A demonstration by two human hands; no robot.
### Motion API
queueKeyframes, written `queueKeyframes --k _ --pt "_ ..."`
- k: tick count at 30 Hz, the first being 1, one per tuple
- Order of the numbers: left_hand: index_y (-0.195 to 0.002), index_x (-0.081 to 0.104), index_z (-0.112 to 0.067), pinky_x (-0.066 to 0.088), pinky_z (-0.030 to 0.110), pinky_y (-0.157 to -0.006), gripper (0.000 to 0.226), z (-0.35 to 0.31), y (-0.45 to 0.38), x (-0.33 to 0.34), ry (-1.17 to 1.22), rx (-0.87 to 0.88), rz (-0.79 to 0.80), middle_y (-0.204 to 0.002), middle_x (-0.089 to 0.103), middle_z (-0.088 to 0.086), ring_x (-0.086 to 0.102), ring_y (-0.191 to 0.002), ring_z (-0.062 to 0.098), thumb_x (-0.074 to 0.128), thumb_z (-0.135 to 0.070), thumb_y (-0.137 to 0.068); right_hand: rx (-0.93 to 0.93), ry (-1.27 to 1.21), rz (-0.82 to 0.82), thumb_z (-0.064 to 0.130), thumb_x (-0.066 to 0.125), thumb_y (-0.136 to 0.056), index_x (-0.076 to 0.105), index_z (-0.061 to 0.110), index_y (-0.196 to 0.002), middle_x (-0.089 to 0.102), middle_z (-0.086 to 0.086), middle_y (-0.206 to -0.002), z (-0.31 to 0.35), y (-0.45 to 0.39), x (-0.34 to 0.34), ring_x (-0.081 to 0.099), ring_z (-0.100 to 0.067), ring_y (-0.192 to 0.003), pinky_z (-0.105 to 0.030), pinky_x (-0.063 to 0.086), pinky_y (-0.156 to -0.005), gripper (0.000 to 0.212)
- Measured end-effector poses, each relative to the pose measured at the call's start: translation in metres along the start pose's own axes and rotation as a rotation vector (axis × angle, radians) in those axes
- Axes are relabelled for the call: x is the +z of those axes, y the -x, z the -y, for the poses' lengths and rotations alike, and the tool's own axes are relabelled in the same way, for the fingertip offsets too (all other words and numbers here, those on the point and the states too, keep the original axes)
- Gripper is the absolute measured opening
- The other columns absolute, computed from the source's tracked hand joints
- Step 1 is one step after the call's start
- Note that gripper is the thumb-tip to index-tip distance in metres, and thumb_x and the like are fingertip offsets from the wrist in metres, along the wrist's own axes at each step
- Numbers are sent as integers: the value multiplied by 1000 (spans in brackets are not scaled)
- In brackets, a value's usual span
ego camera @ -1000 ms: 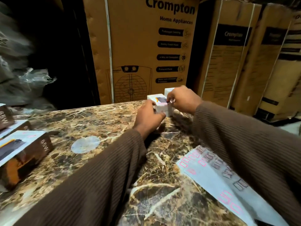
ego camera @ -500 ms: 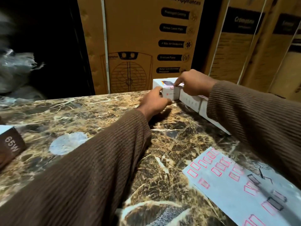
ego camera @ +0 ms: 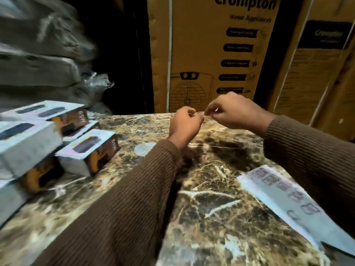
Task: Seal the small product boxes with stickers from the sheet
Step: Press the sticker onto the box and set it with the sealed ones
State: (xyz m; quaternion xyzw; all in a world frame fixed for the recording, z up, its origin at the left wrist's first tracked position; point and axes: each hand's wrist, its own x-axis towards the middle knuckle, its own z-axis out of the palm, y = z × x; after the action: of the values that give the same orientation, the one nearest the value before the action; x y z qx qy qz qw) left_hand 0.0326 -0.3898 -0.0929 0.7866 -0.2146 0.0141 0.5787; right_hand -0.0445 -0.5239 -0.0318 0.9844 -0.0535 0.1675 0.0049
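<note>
Boxes (ego camera: 90,150) for sealing are being seen stacked and scattered at the left of the marble counter (ego camera: 211,217), approx. five or six in view, white tops w/ dark panels; blur is preventing a firm count. No seal is being made out on any of them, so it cannot be told which, if any, are done.

Sticker sheet (ego camera: 288,194) is lying flat at the right edge of the counter, partly under the right sleeve (ego camera: 307,154), well apart from the boxes. Red-outlined stickers are being seen in rows on it; some slots look darker, poss. already peeled, not confirmed.

Left hand (ego camera: 184,123) and right hand (ego camera: 234,112) are being held up above the far edge of the counter, fingertips nearly meeting. Fingers of both are curled as in a pinch; something small and pale is being glimpsed btwn them, likely a sticker, but too small to confirm. No box is being held by either hand.

Round pale mark (ego camera: 145,148) is being noted on the counter near the left wrist. Large cardboard cartons (ego camera: 221,54) are standing behind.

Judgement: the step in hand appears to be readying a sticker for the next box. Progress cannot be rated beyond partial; a box is needing to be fetched from the left pile.
</note>
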Motion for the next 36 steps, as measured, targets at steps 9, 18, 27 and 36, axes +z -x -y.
queueKeyframes --k 9,18,27,36 --pt "-94 79 -25 59 35 -85 8 19 108 -201 -267 88 -191 -87 78 -8 74 -87 11 76 -27 -87 -251 -329 -29 38 64 -94 82 32 -100 78 10 -91 172 49 -11 70 -10 -81 -35 60 -74 20" --pt "-110 75 -11 46 36 -80 47 25 117 -270 -898 2 -62 -112 72 17 65 -112 36 64 -56 -100 -15 -747 -85 15 74 -93 84 24 -103 81 3 -103 247 31 42 72 -9 -89 -27 59 -84 17" --pt "-122 70 -11 52 40 -96 36 34 96 -255 -964 2 -70 -121 68 19 61 -120 37 65 -37 -98 21 -831 -97 27 70 -97 83 27 -109 79 10 -107 249 20 76 68 -3 -95 -14 51 -79 18" --pt "-95 76 -25 56 30 -82 13 36 87 -206 -506 -59 -60 -96 78 2 71 -95 20 77 -16 -85 106 -810 -181 18 74 -94 84 19 -89 78 7 -83 171 47 58 70 -6 -79 -32 59 -75 11"
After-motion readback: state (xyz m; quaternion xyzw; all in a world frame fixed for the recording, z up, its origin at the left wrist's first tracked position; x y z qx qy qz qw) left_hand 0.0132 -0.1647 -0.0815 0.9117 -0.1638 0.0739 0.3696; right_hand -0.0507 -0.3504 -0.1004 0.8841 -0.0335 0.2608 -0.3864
